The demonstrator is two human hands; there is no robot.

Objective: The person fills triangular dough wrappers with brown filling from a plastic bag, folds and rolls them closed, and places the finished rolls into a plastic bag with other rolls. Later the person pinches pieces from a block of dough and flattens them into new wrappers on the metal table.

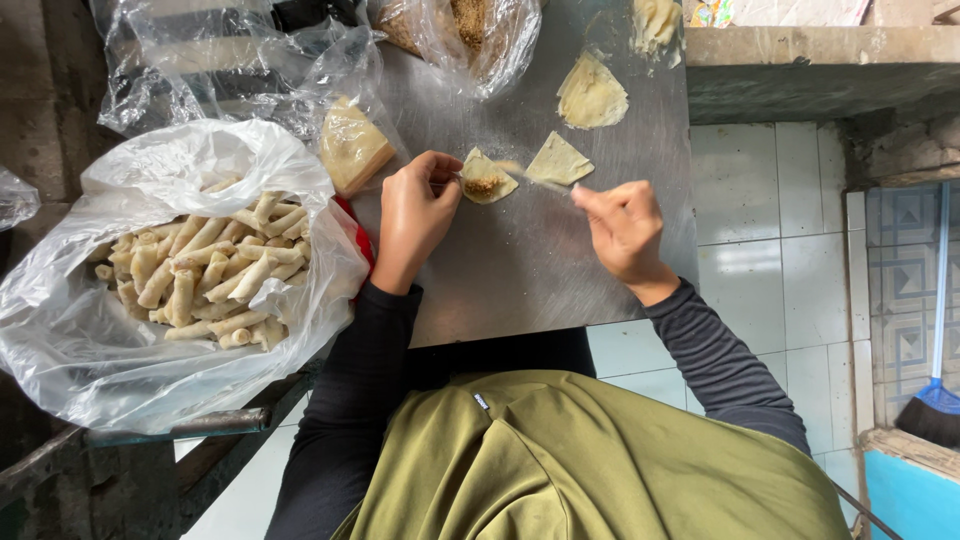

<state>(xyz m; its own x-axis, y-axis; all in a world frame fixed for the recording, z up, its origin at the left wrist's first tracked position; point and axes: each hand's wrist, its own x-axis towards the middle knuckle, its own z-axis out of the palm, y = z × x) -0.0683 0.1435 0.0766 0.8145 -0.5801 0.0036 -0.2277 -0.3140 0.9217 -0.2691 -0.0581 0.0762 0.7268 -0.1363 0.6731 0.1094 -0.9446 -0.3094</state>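
Note:
On a steel table (520, 270), my left hand (415, 215) pinches the edge of a thin pale wrapper (487, 180) that has a brown spoonful of filling in its middle. My right hand (625, 225) is closed on a thin utensil whose tip points toward that wrapper. Just right of it lies an unfilled triangular wrapper (558, 160). A larger folded wrapper (592, 93) sits farther back, and another (655, 20) lies at the table's far edge.
A clear plastic bag (90, 340) at the left holds several finished pale rolls (215, 265). A stack of wrappers (350, 148) sits in plastic beside my left hand. A bag of brown filling (462, 25) lies at the back. Tiled floor and a blue broom (935, 400) are at right.

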